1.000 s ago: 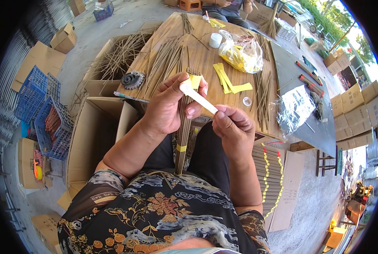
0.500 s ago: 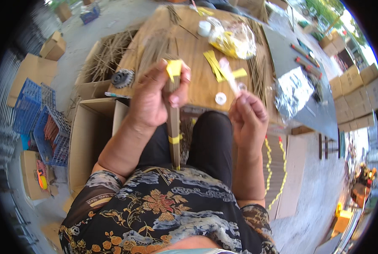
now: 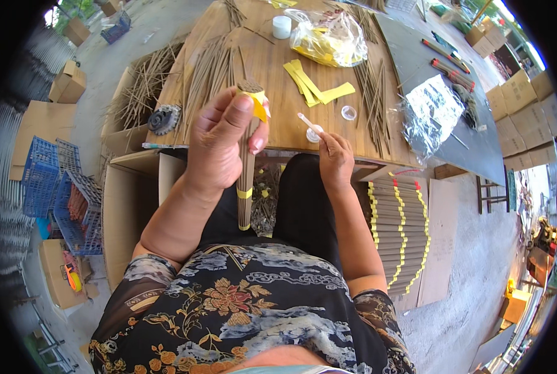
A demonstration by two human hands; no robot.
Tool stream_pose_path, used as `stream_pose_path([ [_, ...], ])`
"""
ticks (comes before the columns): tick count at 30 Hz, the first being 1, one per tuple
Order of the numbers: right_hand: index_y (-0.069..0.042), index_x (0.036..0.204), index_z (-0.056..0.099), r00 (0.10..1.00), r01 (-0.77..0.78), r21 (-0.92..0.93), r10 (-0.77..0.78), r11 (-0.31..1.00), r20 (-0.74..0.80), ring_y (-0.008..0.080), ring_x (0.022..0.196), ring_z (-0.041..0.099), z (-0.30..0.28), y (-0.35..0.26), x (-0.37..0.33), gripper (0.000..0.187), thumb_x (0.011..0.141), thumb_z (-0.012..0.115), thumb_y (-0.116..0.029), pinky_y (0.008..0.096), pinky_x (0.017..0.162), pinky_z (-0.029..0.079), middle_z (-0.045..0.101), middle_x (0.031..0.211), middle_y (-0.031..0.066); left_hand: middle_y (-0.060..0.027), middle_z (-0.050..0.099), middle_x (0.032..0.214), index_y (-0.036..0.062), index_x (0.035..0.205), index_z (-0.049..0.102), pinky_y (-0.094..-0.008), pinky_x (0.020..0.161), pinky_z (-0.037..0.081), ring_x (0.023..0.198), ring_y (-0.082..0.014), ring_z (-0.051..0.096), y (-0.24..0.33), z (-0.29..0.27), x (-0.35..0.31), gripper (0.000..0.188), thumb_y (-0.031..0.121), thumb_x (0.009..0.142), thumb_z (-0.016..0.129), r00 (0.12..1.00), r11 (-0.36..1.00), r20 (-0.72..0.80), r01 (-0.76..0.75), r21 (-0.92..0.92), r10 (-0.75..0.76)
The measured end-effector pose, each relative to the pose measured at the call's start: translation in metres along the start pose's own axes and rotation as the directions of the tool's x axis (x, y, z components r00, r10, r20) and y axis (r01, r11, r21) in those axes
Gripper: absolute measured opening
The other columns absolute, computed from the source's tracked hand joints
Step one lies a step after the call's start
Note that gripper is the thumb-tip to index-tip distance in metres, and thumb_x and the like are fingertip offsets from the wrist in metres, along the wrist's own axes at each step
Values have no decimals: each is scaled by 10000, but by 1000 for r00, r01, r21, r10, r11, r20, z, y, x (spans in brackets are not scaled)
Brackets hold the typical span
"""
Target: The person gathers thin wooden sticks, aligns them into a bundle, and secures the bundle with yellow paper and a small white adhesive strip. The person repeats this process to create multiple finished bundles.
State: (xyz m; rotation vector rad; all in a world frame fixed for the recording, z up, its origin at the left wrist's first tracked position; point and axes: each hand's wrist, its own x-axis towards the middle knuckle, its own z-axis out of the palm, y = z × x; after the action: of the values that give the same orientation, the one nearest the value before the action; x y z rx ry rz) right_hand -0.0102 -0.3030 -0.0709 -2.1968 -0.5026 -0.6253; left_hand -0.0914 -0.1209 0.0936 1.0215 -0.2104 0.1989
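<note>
My left hand (image 3: 219,140) is closed around the upper part of a bundle of brown incense sticks (image 3: 246,171), held upright above my lap. Near its top a yellow paper strip (image 3: 259,111) wraps the bundle with a loose end hanging, my thumb beside it. Two more yellow bands circle the bundle lower down. My right hand (image 3: 336,163) pinches a thin pale stick (image 3: 306,121), which slants up to the left over a small round white pot (image 3: 315,133) at the table's near edge. More yellow paper strips (image 3: 306,81) lie on the table beyond.
Loose incense sticks (image 3: 210,78) spread over the wooden table (image 3: 269,68). A clear bag (image 3: 328,40), a white jar (image 3: 282,27) and a black gear-like wheel (image 3: 163,119) rest there. Finished banded bundles (image 3: 400,230) lie at right; a cardboard box (image 3: 132,218) stands left.
My right hand has moved down and left with the pale stick, bringing it over the small pot. My left hand keeps hold of the bundle, whose wrapped top now tilts into view.
</note>
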Motion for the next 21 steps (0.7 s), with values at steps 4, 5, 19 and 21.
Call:
stream_pose_path([
  [4,-5,989,598,994,23,-43,-28,999,-107,284,955,520,-8,-13,6,249,751,613,-75,380,808,419,566,976,132,-28,519,723,-3,919,555,-214,493,358,541,-105,452,-2,4,-1,234,225,875,529,999,1000,-34,-21,23,21],
  [5,-6,1046,564,987,-111,303,141,946,-77,262,988,512,-19,-34,12,330,746,635,-122,369,836,408,557,1015,128,-25,516,719,-4,920,556,-213,495,360,543,-104,452,-4,5,-2,230,220,875,530,999,999,-47,-26,37,28],
  [19,42,1094,521,935,-174,912,-228,371,271,117,737,571,-77,-164,54,427,718,688,-72,190,516,504,457,1122,124,-12,511,759,-14,1007,526,-180,485,368,575,-56,454,11,15,-31,334,295,880,505,978,1000,210,-5,-21,10],
  [21,47,1077,532,931,-193,919,-233,343,282,132,771,577,-81,-166,52,397,726,678,-70,192,506,518,450,1136,136,-26,517,768,-20,1015,524,-182,482,369,565,-62,452,14,16,-34,345,298,885,494,971,998,238,3,-57,10],
])
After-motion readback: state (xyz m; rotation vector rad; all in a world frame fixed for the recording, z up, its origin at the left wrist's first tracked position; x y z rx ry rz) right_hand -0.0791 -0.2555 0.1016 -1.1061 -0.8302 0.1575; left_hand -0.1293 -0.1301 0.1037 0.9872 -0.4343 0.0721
